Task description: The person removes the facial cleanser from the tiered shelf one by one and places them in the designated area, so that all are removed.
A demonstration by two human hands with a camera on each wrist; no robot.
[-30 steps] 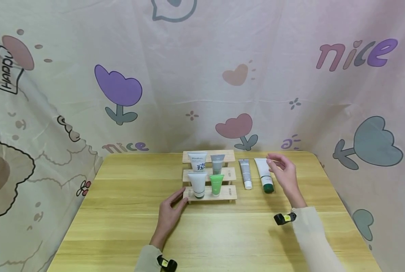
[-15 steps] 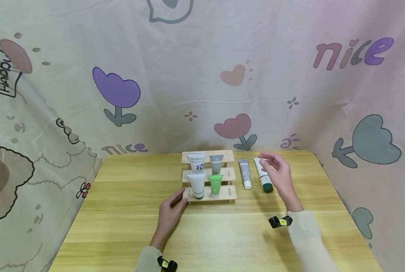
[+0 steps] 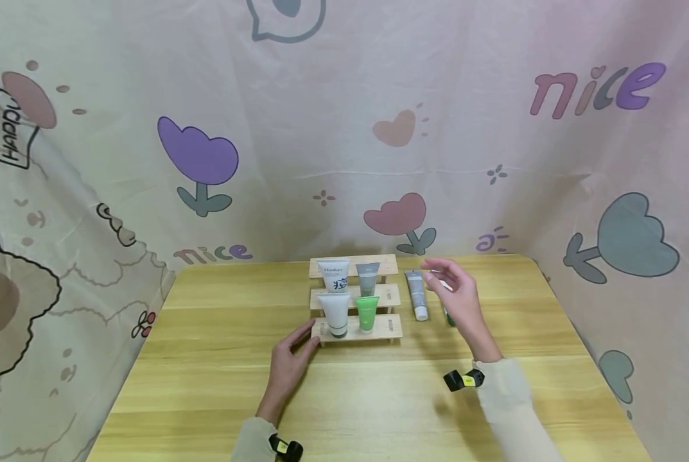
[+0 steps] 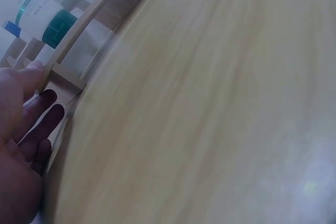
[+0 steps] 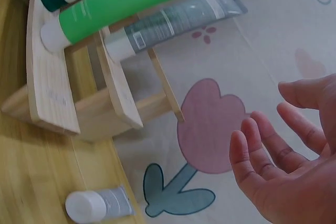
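A three-tier wooden rack (image 3: pixel 387 326) carries a white tube (image 3: pixel 336 311) and a green tube (image 3: pixel 367 313) on its lowest step. Higher up stand another white tube (image 3: pixel 334 274) and a grey tube (image 3: pixel 368 277). My left hand (image 3: pixel 289 359) grips the rack's front left corner; the left wrist view has its thumb at the shelf end, with fingers below. Empty and loosely curved, my right hand (image 3: pixel 460 298) hovers over the table right of a lying grey tube (image 3: pixel 417 295). It hides most of a lying white tube, whose green cap (image 3: pixel 449 319) peeks out.
The wooden table (image 3: pixel 205 359) ends at a patterned cloth backdrop (image 3: pixel 286 212) close behind the rack. More cloth hangs at the left and right sides. Each wrist wears a small black camera (image 3: pixel 463 380).
My right hand has moved left through the air, from beside the white tube with the green cap to in front of it. My left hand has stayed at the rack's corner.
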